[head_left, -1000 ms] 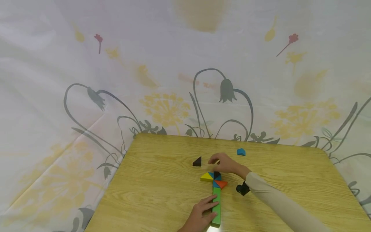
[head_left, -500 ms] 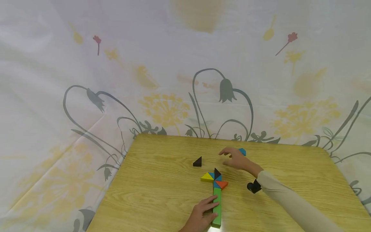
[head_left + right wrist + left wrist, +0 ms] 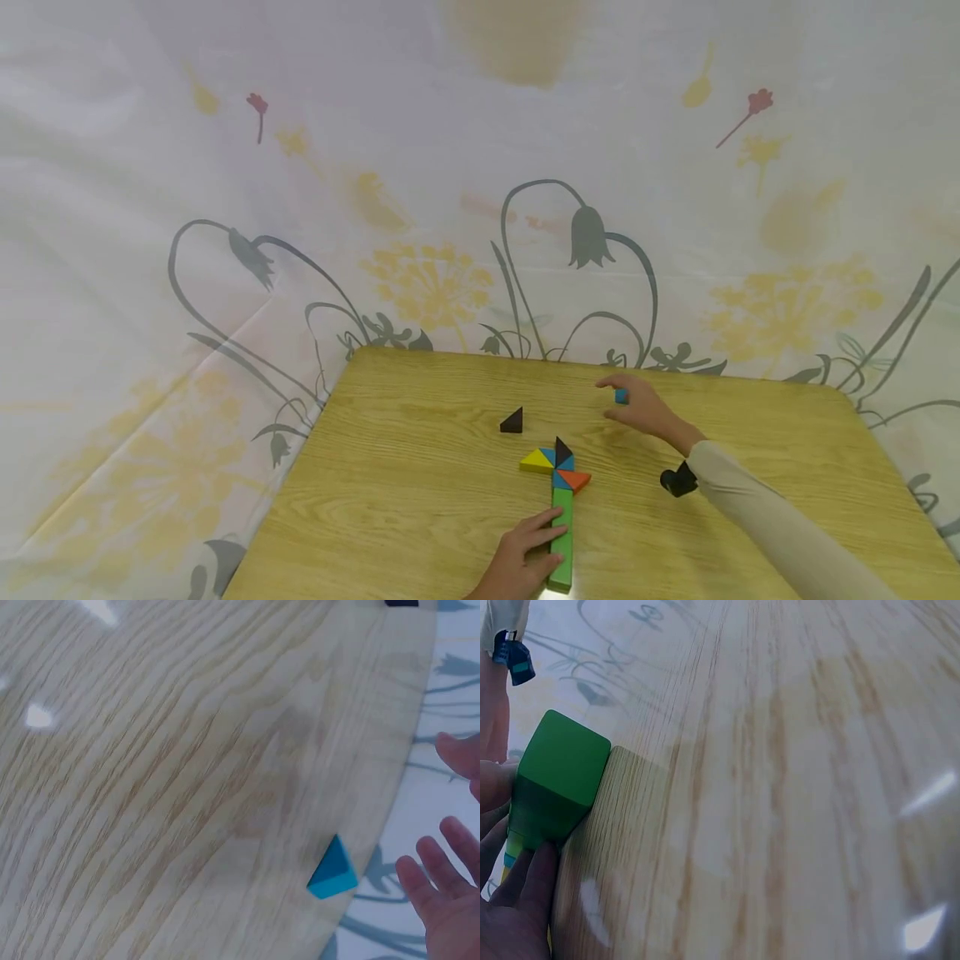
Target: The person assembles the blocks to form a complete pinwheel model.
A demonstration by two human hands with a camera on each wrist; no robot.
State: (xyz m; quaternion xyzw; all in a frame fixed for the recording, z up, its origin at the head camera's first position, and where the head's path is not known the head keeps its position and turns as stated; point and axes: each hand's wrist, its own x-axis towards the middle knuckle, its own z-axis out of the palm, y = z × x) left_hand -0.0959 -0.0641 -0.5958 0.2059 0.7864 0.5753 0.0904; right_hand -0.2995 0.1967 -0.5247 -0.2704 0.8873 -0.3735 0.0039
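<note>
My left hand point(image 3: 517, 558) rests its extended fingers on the long green block point(image 3: 562, 537) lying on the table. Beyond that block's far end sits a pinwheel-like group: blue triangles, a yellow triangle block point(image 3: 536, 461), a black triangle block point(image 3: 562, 452) and an orange triangle block point(image 3: 575, 480). At the back, my right hand point(image 3: 647, 408) hovers with thumb and fingers spread near a blue triangular block point(image 3: 621, 396), which it partly hides. In the right wrist view, a gap shows between the fingers and the blue block point(image 3: 334, 874).
A separate black triangle block point(image 3: 513, 421) lies on the table left of the right hand. The wooden table point(image 3: 397, 467) ends at a floral cloth point(image 3: 420, 167) behind it. A dark device point(image 3: 678, 481) is worn at the right wrist.
My right hand has moved away from the black triangle in the group, rightward and back to the blue block. My left hand has stayed on the green block.
</note>
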